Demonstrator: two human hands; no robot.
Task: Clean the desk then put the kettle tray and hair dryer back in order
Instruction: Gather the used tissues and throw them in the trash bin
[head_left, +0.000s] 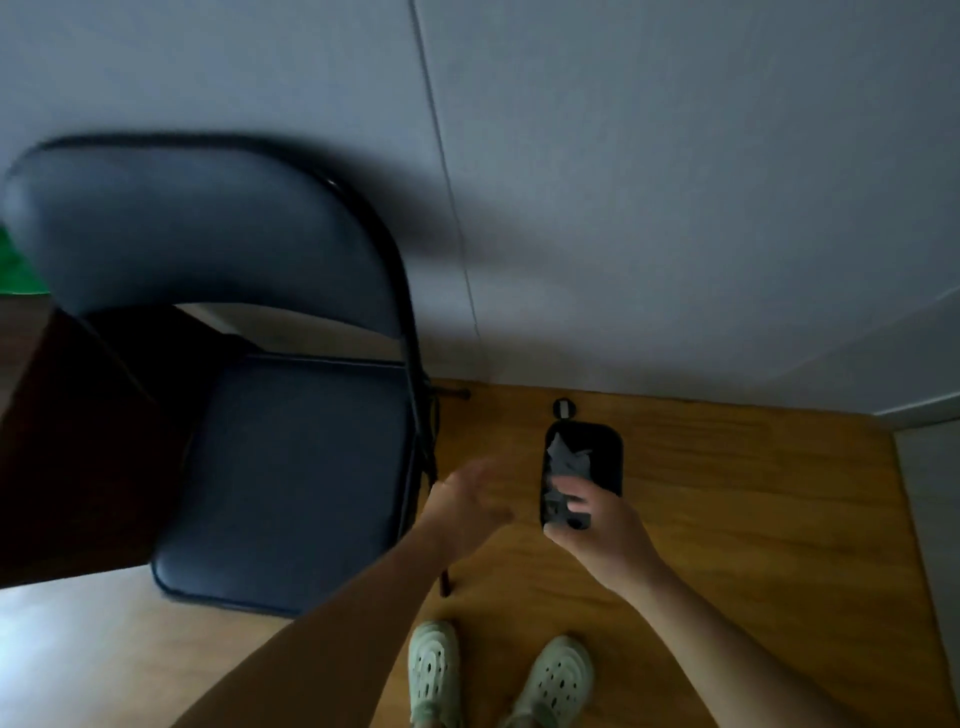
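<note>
Your right hand (602, 525) has its fingers curled round a crumpled grey cloth (563, 457), holding it at the mouth of a black container (612, 460). The cloth's free end pokes up at 12 o'clock from the knuckles. Likely you're dropping or fetching the wipe there; can't tell which.

Your left hand (470, 504) is empty, fingers loose and apart, motion-blurred. It sits at 9 o'clock of the right hand, near it but not touching, and grips nothing.

The container stands on the wooden floor (753, 519), near the wall (675, 208). Bin or tray, unclear from above. A small round fitting (563, 408) lies just beyond it at 12 o'clock.

The folding chair (291, 467) is at 9 o'clock, seat bare. A dark brown surface (62, 441) beyond it may be the tabletop edge, not sure. Your pale green clogs (434, 670) are at 6 o'clock.

No kettle, tray or hair dryer is visibly identifiable here. Judged: you're on the cleaning part, cloth handling, and the reordering is not yet started.
</note>
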